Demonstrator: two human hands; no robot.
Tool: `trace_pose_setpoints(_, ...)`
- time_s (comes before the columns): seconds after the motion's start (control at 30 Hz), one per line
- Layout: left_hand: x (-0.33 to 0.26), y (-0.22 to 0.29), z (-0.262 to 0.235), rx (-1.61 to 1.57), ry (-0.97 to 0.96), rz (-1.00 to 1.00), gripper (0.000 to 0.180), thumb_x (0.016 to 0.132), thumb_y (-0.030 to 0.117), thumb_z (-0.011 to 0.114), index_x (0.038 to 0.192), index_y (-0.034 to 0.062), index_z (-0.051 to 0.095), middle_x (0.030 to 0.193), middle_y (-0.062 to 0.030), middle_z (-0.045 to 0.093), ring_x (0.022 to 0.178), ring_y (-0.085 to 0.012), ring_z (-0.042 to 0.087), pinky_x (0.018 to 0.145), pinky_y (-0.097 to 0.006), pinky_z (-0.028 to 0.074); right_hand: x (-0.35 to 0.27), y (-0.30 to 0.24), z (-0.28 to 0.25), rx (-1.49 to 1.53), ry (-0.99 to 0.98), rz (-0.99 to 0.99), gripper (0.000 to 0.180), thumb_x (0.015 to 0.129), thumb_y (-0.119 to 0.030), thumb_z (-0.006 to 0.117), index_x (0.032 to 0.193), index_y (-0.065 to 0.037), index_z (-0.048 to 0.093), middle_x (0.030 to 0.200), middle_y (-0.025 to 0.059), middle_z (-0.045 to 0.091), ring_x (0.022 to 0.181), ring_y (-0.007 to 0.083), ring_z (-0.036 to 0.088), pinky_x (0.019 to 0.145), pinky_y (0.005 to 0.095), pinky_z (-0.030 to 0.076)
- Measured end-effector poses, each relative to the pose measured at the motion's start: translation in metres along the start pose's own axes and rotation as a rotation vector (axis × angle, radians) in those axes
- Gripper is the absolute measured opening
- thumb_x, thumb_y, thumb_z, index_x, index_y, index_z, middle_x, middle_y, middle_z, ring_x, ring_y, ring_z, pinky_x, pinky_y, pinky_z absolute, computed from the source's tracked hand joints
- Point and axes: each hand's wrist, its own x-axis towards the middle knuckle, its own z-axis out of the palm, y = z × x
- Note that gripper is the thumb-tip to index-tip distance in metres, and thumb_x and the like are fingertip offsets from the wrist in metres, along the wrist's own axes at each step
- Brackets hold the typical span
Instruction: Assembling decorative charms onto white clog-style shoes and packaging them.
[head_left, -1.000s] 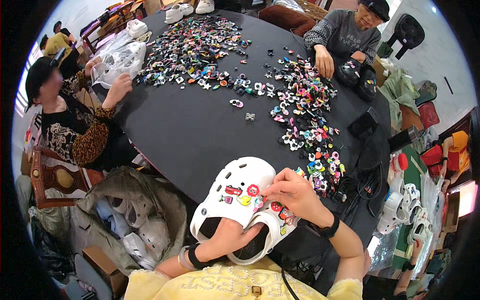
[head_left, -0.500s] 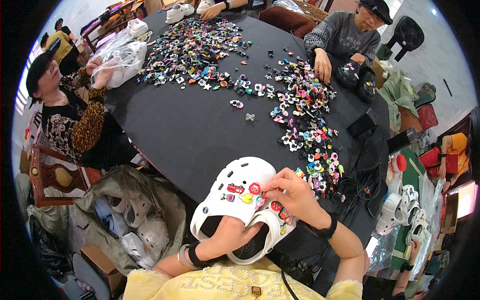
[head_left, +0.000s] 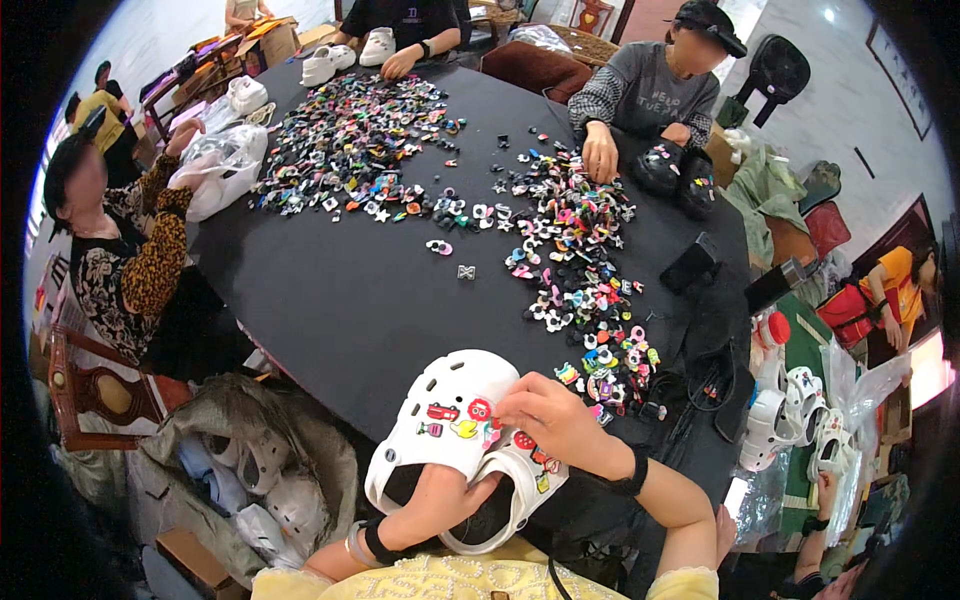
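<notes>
A pair of white clogs (head_left: pixel 462 376) is held in front of me near the table's edge. My left hand (head_left: pixel 425 508) reaches into the foot openings, its fingers hidden inside one clog and its thumb at the other. Colourful shoe charms sit on the uppers, among them a red round one (head_left: pixel 479 410), a red car (head_left: pixel 443 412) and a yellow one (head_left: pixel 464 428). Over the inner side of the left clog, my right hand (head_left: pixel 560 425) has its fingertips pinched at a pink charm (head_left: pixel 491 434), which they partly cover.
Loose charms (head_left: pixel 570 230) lie heaped across the black table (head_left: pixel 330 290). Black clogs (head_left: pixel 690 180) stand by a person at the far right. Another person at the left handles a plastic bag (head_left: pixel 225 170). A sack of white clogs (head_left: pixel 285 490) sits at lower left; more clogs (head_left: pixel 770 425) lie at right.
The whole view has shifted, with the table's far side lower in the picture. Both hands keep their places on the clogs, and the right fingertips stay at the same charm.
</notes>
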Motion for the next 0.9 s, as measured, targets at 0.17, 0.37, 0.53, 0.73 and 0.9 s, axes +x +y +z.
trace_pose_setpoints(0.17, 0.000, 0.001, 0.001, 0.017, 0.012, 0.020, 0.045, 0.072, 0.011, 0.068, 0.114, -0.0002, 0.055, 0.108, -0.0220, 0.056, 0.101, -0.0410, 0.053, 0.087, -0.044, 0.042, -0.003, 0.000, 0.001, 0.057, -0.002, -0.003, 0.013, 0.082, -0.007, 0.062, 0.094, -0.005, 0.065, 0.089, 0.0075, 0.057, 0.077, 0.0197, 0.060, 0.067, 0.0291, 0.049)
trace_pose_setpoints(0.37, 0.000, 0.002, -0.002, 0.008, -0.015, -0.018, 0.046, 0.074, 0.014, 0.067, 0.114, -0.0011, 0.054, 0.109, -0.0228, 0.056, 0.101, -0.0412, 0.053, 0.087, -0.044, 0.042, -0.003, -0.004, 0.003, 0.107, 0.040, 0.006, 0.013, 0.080, -0.004, 0.062, 0.093, -0.004, 0.064, 0.087, 0.0093, 0.056, 0.076, 0.0239, 0.060, 0.063, 0.0318, 0.049)
trace_pose_setpoints(0.53, 0.000, 0.003, -0.003, 0.020, -0.019, 0.001, 0.046, 0.074, 0.015, 0.067, 0.115, -0.0014, 0.053, 0.110, -0.0236, 0.055, 0.103, -0.0416, 0.052, 0.089, -0.045, 0.040, -0.004, -0.008, 0.003, 0.028, 0.056, -0.054, 0.022, 0.077, 0.001, 0.060, 0.097, -0.006, 0.065, 0.084, 0.0086, 0.056, 0.072, 0.0232, 0.059, 0.062, 0.0318, 0.049)
trace_pose_setpoints(0.73, -0.001, 0.001, -0.002, 0.020, 0.000, 0.017, 0.046, 0.073, 0.014, 0.067, 0.115, -0.0010, 0.053, 0.113, -0.0238, 0.054, 0.106, -0.0423, 0.050, 0.091, -0.046, 0.038, -0.007, -0.010, 0.007, 0.065, 0.036, -0.053, 0.022, 0.080, -0.003, 0.062, 0.102, -0.008, 0.064, 0.088, 0.0074, 0.055, 0.073, 0.0205, 0.058, 0.063, 0.0286, 0.049)
trace_pose_setpoints(0.9, -0.001, 0.002, -0.002, 0.016, 0.004, 0.041, 0.046, 0.073, 0.014, 0.067, 0.115, -0.0009, 0.053, 0.112, -0.0236, 0.054, 0.105, -0.0419, 0.050, 0.091, -0.046, 0.039, -0.008, -0.010, 0.007, -0.003, 0.065, -0.082, 0.023, 0.079, -0.007, 0.066, 0.102, -0.007, 0.064, 0.088, 0.0071, 0.056, 0.073, 0.0204, 0.058, 0.063, 0.0288, 0.049)
